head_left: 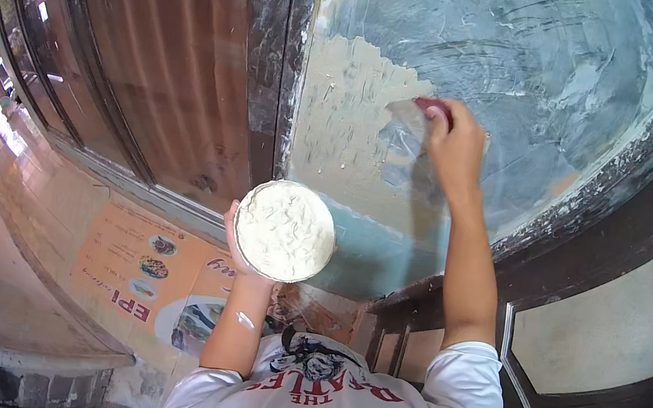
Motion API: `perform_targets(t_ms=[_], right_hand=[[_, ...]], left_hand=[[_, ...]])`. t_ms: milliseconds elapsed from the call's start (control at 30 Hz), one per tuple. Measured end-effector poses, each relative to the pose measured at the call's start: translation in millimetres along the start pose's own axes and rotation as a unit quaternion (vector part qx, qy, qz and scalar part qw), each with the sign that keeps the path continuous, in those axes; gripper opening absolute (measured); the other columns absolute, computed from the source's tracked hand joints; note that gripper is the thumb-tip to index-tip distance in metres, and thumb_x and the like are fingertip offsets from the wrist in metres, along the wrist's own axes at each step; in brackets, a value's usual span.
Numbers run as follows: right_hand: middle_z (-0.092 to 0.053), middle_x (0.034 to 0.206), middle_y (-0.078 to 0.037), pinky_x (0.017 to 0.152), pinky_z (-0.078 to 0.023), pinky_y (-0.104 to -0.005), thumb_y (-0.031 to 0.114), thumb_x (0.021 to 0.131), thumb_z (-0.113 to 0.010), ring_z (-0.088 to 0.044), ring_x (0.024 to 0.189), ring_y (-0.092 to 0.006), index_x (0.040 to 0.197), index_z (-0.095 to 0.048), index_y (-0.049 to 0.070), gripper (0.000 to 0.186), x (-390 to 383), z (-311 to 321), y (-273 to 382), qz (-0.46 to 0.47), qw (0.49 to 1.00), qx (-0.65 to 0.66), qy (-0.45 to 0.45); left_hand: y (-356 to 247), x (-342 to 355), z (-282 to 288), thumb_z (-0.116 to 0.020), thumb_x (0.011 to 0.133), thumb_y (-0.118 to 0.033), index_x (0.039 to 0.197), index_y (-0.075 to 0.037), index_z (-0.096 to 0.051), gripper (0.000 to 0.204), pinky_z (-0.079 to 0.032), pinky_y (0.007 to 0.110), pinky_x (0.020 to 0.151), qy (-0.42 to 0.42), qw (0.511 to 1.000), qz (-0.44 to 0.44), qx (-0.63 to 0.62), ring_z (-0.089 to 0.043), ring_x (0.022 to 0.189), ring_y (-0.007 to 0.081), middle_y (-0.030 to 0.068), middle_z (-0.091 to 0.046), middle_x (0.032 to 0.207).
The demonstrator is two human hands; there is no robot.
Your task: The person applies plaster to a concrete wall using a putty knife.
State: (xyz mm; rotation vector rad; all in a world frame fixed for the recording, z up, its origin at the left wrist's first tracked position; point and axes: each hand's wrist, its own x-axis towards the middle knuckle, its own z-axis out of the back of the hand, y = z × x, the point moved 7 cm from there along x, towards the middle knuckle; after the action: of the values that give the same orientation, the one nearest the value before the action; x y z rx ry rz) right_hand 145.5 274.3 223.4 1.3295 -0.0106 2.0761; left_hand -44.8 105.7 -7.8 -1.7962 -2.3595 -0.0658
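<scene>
My left hand (232,245) is wrapped round the side of a round bowl (331,247), holding it up in front of my chest. White putty (286,227) with a lumpy, ridged surface fills it almost to the rim. Up and to the right, my right hand (457,144) grips a putty knife (410,118) by its dark red handle. The blade lies at or very close to the wall (529,57), by the ragged edge of a beige coat (349,114). Blue-grey, streaked surface shows on the rest of that wall. A white smear marks my left forearm.
Left of the wall stands a dark frame (286,52) beside a glazed panel with a brown curtain (157,32). A dark door with pale panels (599,316) is at the right. Below left, an orange printed sheet (138,260) lies on the floor near a curved ledge (47,348).
</scene>
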Motion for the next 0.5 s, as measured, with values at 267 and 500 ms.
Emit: perform_targets(t_ms=[267,500], right_hand=[[-0.073,0.088,-0.017,0.072,-0.053,-0.0353,0.008,0.092,-0.07,-0.071,0.077,-0.0253,0.104,-0.07,-0.002,0.016,-15,26,-6,-0.087,0.994,0.07,0.003],[-0.075,0.092,-0.008,0.071,-0.053,-0.0288,0.009,0.095,-0.071,-0.065,0.079,-0.0098,0.11,-0.071,-0.005,0.021,-61,-21,-13,-0.208,0.887,0.284,0.3]], left_hand=[[-1,-2,1,-0.041,0.096,-0.067,0.145,-0.005,-0.053,0.08,-0.046,0.062,0.106,-0.005,1.0,0.001,0.023,-0.055,0.129,0.0441,0.0214,-0.054,0.147],[10,5,-11,-0.04,0.097,-0.063,0.141,-0.005,-0.057,0.075,-0.05,0.054,0.105,-0.047,0.998,0.011,0.045,-0.061,0.124,0.0387,0.0193,-0.06,0.141]])
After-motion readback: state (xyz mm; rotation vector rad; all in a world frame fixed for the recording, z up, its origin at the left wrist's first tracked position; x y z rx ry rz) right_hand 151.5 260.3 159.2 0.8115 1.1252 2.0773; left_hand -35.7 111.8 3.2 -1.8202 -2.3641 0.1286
